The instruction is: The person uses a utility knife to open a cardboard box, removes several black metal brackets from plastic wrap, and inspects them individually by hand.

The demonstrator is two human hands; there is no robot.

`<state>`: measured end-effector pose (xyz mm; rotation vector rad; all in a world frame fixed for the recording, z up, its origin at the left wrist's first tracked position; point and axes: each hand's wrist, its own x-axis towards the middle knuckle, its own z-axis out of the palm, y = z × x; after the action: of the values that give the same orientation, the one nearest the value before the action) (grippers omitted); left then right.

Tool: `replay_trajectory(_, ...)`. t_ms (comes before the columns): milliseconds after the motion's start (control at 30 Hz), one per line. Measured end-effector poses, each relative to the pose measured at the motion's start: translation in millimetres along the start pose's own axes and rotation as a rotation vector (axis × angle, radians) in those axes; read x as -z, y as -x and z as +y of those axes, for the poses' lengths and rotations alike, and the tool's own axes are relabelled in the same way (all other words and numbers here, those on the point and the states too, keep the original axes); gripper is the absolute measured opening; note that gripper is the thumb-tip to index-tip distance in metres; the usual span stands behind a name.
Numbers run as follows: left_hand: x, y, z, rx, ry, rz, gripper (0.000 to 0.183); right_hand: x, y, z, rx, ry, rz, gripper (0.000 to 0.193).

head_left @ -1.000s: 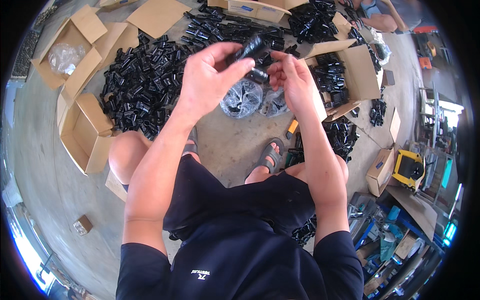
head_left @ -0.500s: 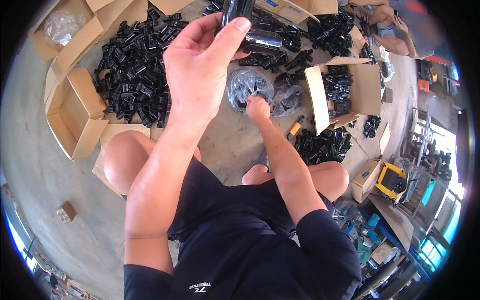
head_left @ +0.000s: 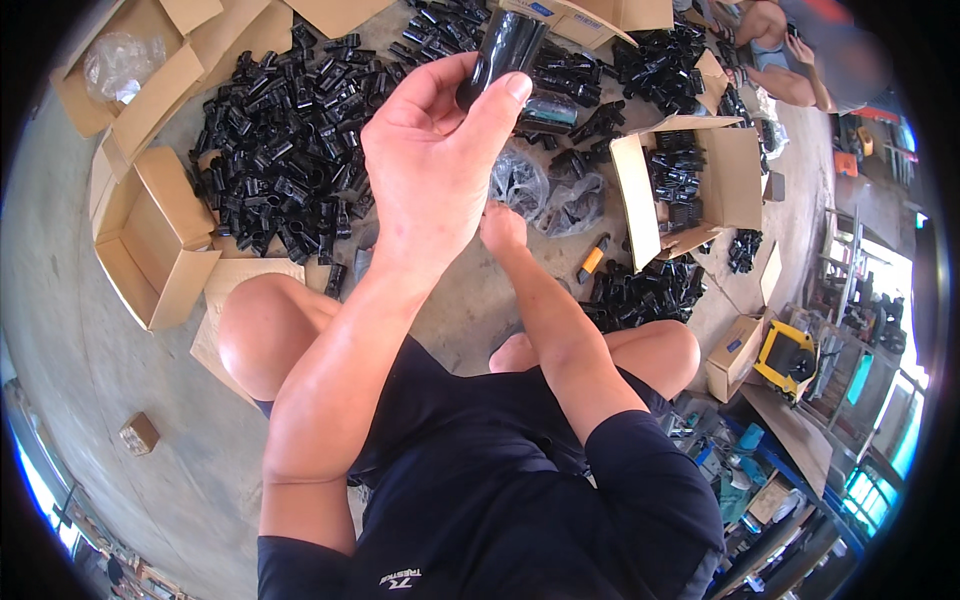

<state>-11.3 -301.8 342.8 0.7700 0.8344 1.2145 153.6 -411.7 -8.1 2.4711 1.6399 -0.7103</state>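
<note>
My left hand (head_left: 425,165) is raised in front, its thumb and fingers wrapped round a glossy black tubular pipe fitting (head_left: 510,48) with a side branch. Lower down, my right hand (head_left: 504,230) is closed beside a clear plastic bag (head_left: 520,178) on the floor. Its fingertips are partly covered by my left hand, and what they grip, if anything, cannot be made out. Dark pieces show through a second clear bag (head_left: 578,205) just to the right.
A big heap of black fittings (head_left: 280,150) spreads over the floor at left. Open cardboard boxes stand left (head_left: 150,235) and right (head_left: 730,180), the right one holding fittings. A yellow-and-black tool (head_left: 593,258) lies near more fittings (head_left: 650,295). Another person (head_left: 790,60) sits at far right.
My left hand has shifted right with the fitting, which now stands more tilted. My right hand has drawn slightly back and left from the middle of the plastic bag.
</note>
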Motion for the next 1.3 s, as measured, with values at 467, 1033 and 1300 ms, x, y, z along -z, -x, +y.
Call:
replay_trajectory(467, -10.5, 5.7, -14.5, -0.071, -0.219, -0.016, 0.035, 124.9, 28.3, 27.3, 0.127, -0.760, 0.253, 0.026)
replay_trajectory(1033, -30.9, 25.6, -59.9, -0.868, -1.192, -0.362, 0.038, 333.2, 139.8, -1.8, 0.282, -1.314, 0.393, 0.019)
replay_trajectory(1300, -43.2, 22.6, -68.2, -0.895, -1.254, -0.380, 0.039, 330.2, 146.4, -4.1, 0.538, -0.747, 0.637, 0.018)
